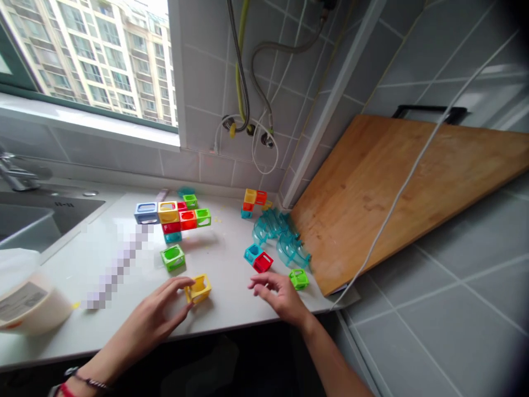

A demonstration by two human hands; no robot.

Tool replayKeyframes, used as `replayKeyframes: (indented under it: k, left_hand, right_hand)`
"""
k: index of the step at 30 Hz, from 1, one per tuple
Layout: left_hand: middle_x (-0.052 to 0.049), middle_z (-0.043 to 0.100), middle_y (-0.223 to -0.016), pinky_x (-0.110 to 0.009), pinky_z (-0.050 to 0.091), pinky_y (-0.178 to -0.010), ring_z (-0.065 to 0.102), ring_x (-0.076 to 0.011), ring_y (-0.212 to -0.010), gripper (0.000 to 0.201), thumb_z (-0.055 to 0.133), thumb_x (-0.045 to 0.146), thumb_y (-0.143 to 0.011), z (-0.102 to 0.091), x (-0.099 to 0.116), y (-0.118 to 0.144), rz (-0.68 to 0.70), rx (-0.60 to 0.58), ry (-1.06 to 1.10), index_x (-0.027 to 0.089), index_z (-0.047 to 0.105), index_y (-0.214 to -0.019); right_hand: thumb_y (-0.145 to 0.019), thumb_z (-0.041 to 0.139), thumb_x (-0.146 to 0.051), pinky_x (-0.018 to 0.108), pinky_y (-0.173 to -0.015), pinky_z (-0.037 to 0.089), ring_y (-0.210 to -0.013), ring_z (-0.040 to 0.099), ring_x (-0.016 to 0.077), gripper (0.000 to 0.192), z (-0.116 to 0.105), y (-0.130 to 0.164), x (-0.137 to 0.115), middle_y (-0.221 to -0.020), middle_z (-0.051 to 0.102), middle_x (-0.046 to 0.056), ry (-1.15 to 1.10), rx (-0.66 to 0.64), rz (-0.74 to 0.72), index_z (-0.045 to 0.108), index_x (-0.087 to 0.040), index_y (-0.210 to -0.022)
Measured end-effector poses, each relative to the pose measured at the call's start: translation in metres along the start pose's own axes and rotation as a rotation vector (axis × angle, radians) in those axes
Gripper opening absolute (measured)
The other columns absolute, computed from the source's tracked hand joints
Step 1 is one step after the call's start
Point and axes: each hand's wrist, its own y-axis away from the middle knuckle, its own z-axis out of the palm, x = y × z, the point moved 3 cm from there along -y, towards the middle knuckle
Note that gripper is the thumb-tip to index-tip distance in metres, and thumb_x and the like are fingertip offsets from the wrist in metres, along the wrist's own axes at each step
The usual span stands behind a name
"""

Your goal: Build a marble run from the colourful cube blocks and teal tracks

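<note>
Pinching a yellow cube [199, 288] between thumb and fingertips, the left hand [159, 314] holds it near the counter's [231, 311] front edge. Just beside it the right hand [278, 295] hovers — fingers loosely spread, empty — near a green cube [298, 278] and a teal-red pair [258, 258].

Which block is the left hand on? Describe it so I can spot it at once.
Start at the white countertop and go to its near edge. There the left hand pinches a yellow hollow cube by its side. It is the only yellow block lying alone; the loose green block sits behind it.
</note>
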Motion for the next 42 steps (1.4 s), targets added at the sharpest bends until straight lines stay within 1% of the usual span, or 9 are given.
replayKeyframes:
  k: [5, 8, 14, 19, 25, 29, 33, 37, 42]
  left_hand:
    - [-0.007, 0.066, -0.132, -0.036, 0.058, -0.100, 0.070, -0.0231, -0.108, 0.046, 0.062, 0.048, -0.093, -0.005, -0.024, 0.015, -0.110, 0.098, 0.025, 0.024, 0.054, -0.132]
    - [-0.004, 0.061, -0.136, -0.040, 0.057, -0.103, 0.065, -0.0240, -0.116, 0.045, 0.059, 0.049, -0.094, -0.005, -0.020, 0.013, -0.113, 0.166, -0.007, 0.027, 0.054, -0.134]
    - [-0.002, 0.054, -0.144, -0.043, 0.057, -0.104, 0.059, -0.0258, -0.126, 0.044, 0.056, 0.047, -0.095, -0.007, -0.010, 0.010, -0.095, 0.254, -0.048, 0.030, 0.053, -0.135]
    - [-0.004, 0.056, -0.142, -0.045, 0.053, -0.108, 0.062, -0.0266, -0.123, 0.045, 0.056, 0.048, -0.094, -0.005, -0.012, 0.012, -0.081, 0.267, -0.097, 0.027, 0.054, -0.134]
    - [-0.004, 0.055, -0.144, -0.045, 0.049, -0.111, 0.061, -0.0275, -0.126, 0.041, 0.053, 0.046, -0.096, -0.003, -0.014, 0.016, -0.064, 0.275, -0.148, 0.027, 0.053, -0.132]
    - [-0.003, 0.055, -0.144, -0.044, 0.049, -0.110, 0.062, -0.0275, -0.124, 0.038, 0.051, 0.047, -0.096, -0.002, -0.015, 0.016, -0.051, 0.287, -0.170, 0.030, 0.055, -0.130]
    - [-0.003, 0.055, -0.144, -0.044, 0.048, -0.111, 0.062, -0.0283, -0.124, 0.038, 0.053, 0.047, -0.095, 0.000, -0.017, 0.016, -0.058, 0.281, -0.167, 0.031, 0.056, -0.129]
    - [-0.004, 0.056, -0.145, -0.043, 0.052, -0.107, 0.065, -0.0284, -0.121, 0.037, 0.054, 0.047, -0.094, 0.000, -0.019, 0.018, -0.057, 0.287, -0.162, 0.031, 0.057, -0.128]
    - [-0.006, 0.056, -0.146, -0.041, 0.052, -0.107, 0.064, -0.0285, -0.124, 0.040, 0.058, 0.041, -0.093, 0.003, -0.026, 0.021, -0.029, 0.300, -0.170, 0.031, 0.056, -0.131]
  right_hand:
    - [-0.096, 0.059, -0.049, 0.030, -0.069, 0.053, -0.071, 0.065, 0.0155, 0.033, -0.077, -0.017, -0.036, -0.084, 0.073, 0.005, -0.071, 0.536, -0.134, 0.072, -0.019, -0.098]
    - [-0.096, 0.057, -0.054, 0.030, -0.062, 0.051, -0.064, 0.062, 0.0162, 0.037, -0.100, -0.012, -0.030, -0.075, 0.068, 0.005, -0.103, 0.649, -0.090, 0.069, -0.019, -0.089]
    - [-0.091, 0.063, -0.053, 0.041, -0.076, 0.053, -0.085, 0.064, 0.0269, 0.032, -0.111, 0.011, -0.008, -0.095, 0.070, 0.011, 0.495, 0.505, 0.061, 0.072, -0.023, -0.097]
    - [-0.078, 0.078, -0.042, 0.047, -0.101, 0.047, -0.114, 0.061, 0.0328, 0.052, -0.112, 0.023, 0.010, -0.129, 0.064, 0.011, 0.860, 0.127, 0.190, 0.067, -0.029, -0.127]
    - [-0.073, 0.083, -0.036, 0.042, -0.089, 0.050, -0.096, 0.067, 0.0297, 0.039, -0.118, 0.013, -0.003, -0.104, 0.073, 0.008, 0.956, 0.020, 0.207, 0.072, -0.027, -0.110]
    - [-0.076, 0.081, -0.045, 0.040, -0.082, 0.056, -0.095, 0.069, 0.0277, 0.049, -0.132, -0.037, -0.029, -0.108, 0.073, 0.010, 0.663, 0.153, 0.082, 0.067, -0.023, -0.118]
    - [-0.066, 0.088, -0.039, 0.041, -0.095, 0.056, -0.105, 0.069, 0.0261, 0.056, -0.151, -0.128, -0.016, -0.116, 0.071, 0.013, 0.306, 0.363, -0.058, 0.059, -0.020, -0.111]
    - [-0.058, 0.090, -0.031, 0.041, -0.098, 0.054, -0.106, 0.069, 0.0239, 0.057, -0.164, -0.210, 0.026, -0.111, 0.073, 0.011, 0.124, 0.391, 0.121, 0.054, -0.020, -0.101]
    - [-0.059, 0.091, -0.028, 0.044, -0.089, 0.057, -0.096, 0.072, 0.0234, 0.053, -0.170, -0.256, 0.048, -0.102, 0.076, 0.007, 0.109, 0.303, 0.195, 0.057, -0.020, -0.100]
